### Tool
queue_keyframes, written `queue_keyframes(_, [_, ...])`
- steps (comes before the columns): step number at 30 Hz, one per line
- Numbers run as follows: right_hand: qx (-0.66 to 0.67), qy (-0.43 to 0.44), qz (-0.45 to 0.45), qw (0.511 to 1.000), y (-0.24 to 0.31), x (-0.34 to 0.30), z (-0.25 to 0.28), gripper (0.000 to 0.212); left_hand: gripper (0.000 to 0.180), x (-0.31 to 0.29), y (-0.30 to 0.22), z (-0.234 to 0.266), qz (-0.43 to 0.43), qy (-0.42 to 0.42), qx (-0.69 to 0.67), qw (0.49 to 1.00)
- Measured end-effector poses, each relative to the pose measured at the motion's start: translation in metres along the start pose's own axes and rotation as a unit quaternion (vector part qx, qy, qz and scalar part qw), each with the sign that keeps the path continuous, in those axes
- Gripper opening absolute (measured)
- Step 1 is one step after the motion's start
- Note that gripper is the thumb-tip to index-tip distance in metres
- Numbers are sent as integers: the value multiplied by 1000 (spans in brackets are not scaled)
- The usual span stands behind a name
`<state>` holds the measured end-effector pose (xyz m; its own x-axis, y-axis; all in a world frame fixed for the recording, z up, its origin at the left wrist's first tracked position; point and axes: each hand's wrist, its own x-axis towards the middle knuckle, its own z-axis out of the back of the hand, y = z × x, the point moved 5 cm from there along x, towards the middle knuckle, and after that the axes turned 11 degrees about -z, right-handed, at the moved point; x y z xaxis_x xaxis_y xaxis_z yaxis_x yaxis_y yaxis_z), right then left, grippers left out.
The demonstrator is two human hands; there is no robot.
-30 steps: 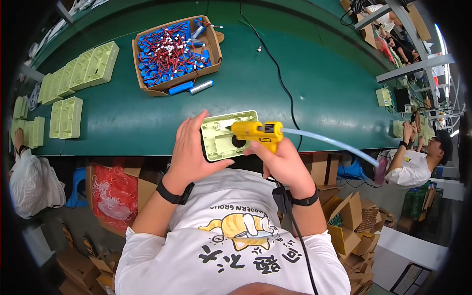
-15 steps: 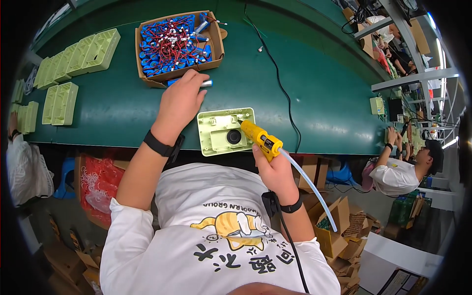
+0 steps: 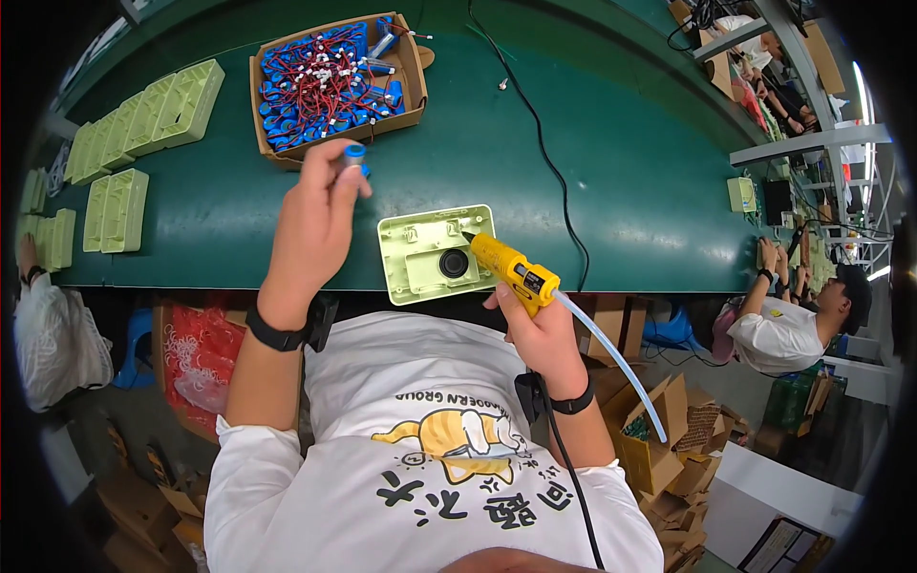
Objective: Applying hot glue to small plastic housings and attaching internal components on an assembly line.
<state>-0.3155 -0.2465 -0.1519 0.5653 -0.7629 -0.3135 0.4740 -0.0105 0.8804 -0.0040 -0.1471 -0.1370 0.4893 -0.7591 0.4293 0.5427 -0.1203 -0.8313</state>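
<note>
My left hand [image 3: 313,222] is raised over the bench just in front of the box, its fingers closed on a blue cylindrical battery [image 3: 354,153]. The battery's round blue end shows between thumb and fingers; the rest is partly hidden. My right hand [image 3: 541,329] grips a yellow glue gun [image 3: 511,271] with a long pale glue stick [image 3: 616,355] trailing from its back. The gun's dark nozzle points over the inside of a light green plastic housing [image 3: 396,282], which lies open side up at the bench's near edge. A round black speaker-like part [image 3: 453,263] sits inside that housing.
An open cardboard box [image 3: 420,84] of blue batteries with red wires and white plugs stands beyond my left hand. More green housings [image 3: 187,100] line the bench's left side. A black cable [image 3: 541,143] crosses the green bench [image 3: 650,191]. Co-workers sit at both ends.
My left hand has lifted the battery off the bench beside the box and drawn it back toward me and leftward. The glue gun stays over the housing, almost unmoved.
</note>
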Motion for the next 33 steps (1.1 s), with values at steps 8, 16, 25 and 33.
queue_keyframes(8, [43,21,-115,992,-4,3,2,29,26,-6,-55,-4,-90,92,55,990])
queue_keyframes(16, [-12,4,-60,998,-1,3,1,32,21,-14,-52,-30,-108,168,159,967])
queue_keyframes(25, [106,15,-105,989,-5,-6,-2,38,24,-25,-47,-71,-101,123,220,963])
queue_keyframes(33, [125,8,-84,989,-17,-5,-6,40,24,-31,-45,-79,-131,72,264,953])
